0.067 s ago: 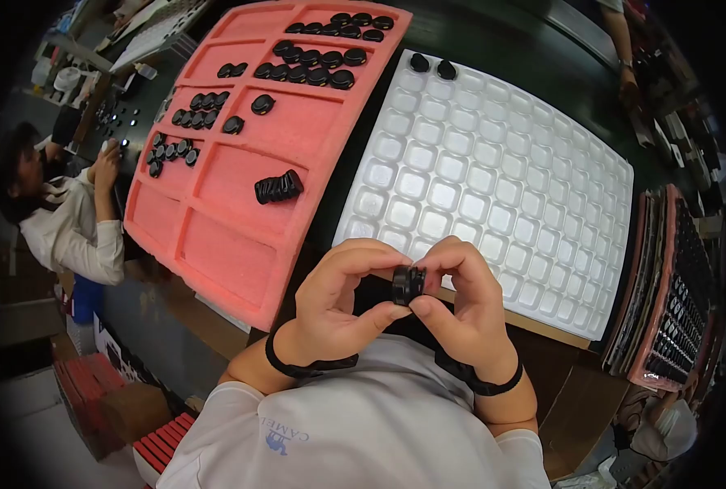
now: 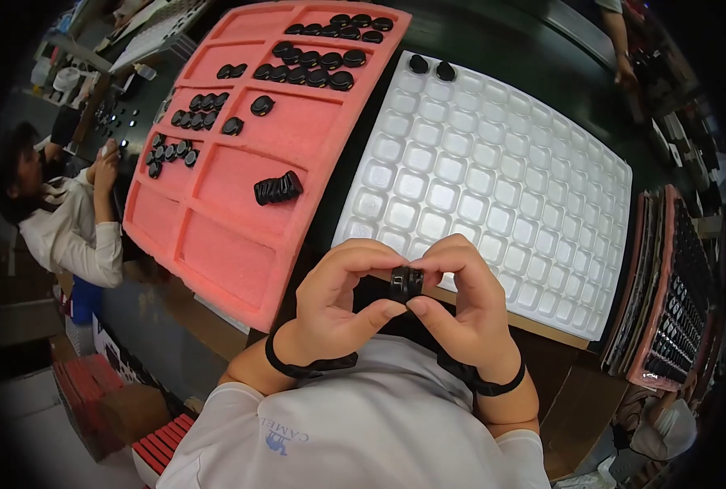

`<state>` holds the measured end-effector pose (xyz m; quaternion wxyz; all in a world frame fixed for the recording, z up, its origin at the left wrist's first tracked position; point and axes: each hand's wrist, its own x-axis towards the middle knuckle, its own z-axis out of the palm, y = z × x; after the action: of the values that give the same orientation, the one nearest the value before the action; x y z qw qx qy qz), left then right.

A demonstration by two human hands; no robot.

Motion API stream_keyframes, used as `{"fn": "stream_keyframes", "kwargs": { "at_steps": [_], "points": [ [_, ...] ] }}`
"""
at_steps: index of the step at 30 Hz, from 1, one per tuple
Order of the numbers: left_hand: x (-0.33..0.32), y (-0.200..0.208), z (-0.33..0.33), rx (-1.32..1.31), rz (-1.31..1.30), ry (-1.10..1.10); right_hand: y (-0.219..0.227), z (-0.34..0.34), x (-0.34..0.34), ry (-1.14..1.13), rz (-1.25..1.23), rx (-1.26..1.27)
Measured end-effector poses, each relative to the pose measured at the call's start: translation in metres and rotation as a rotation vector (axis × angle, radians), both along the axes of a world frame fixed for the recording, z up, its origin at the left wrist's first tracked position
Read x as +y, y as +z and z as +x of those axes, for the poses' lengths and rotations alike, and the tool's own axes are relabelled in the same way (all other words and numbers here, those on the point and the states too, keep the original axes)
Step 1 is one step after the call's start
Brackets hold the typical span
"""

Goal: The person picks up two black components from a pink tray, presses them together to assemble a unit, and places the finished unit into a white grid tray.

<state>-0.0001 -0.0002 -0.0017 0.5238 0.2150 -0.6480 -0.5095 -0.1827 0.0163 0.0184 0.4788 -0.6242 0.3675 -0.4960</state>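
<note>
Between my two hands is a small black ribbed cylindrical part (image 2: 407, 284), close in front of my chest. My left hand (image 2: 348, 295) pinches its left side between thumb and fingertips. On the other side my right hand (image 2: 465, 301) grips it the same way, thumb below and fingers above. Just beyond the hands lies a white tray (image 2: 440, 196) of square pockets, with two black parts (image 2: 431, 67) in its far left corner. A pink foam tray (image 2: 232, 265) to the left holds several round black parts (image 2: 315, 59) and a short row of black rings (image 2: 279, 188).
At the left a person in a white shirt (image 2: 73, 228) works at the dark table (image 2: 363, 138). Another person's arm (image 2: 620, 41) reaches in at the far right. Stacked trays of black parts (image 2: 674, 301) stand at the right. Red trays and a cardboard box (image 2: 134, 410) sit lower left.
The black part has turned slightly between my fingertips, and my thumbs have shifted a little. The other person's hand at the far right has moved slightly.
</note>
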Motion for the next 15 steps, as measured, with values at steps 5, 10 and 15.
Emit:
{"fn": "stream_keyframes", "kwargs": {
  "at_steps": [5, 10, 15],
  "points": [
    [-0.001, -0.002, -0.005, 0.024, 0.091, 0.012, 0.012, -0.005, -0.01, -0.034, -0.144, 0.148],
    [-0.005, -0.013, -0.008, 0.087, 0.255, -0.013, 0.026, -0.016, -0.025, -0.002, -0.224, 0.37],
    [-0.022, -0.021, -0.012, -0.553, -0.2, 0.15, 0.04, -0.038, -0.064, 0.004, -0.139, 0.656]
  ]
}}
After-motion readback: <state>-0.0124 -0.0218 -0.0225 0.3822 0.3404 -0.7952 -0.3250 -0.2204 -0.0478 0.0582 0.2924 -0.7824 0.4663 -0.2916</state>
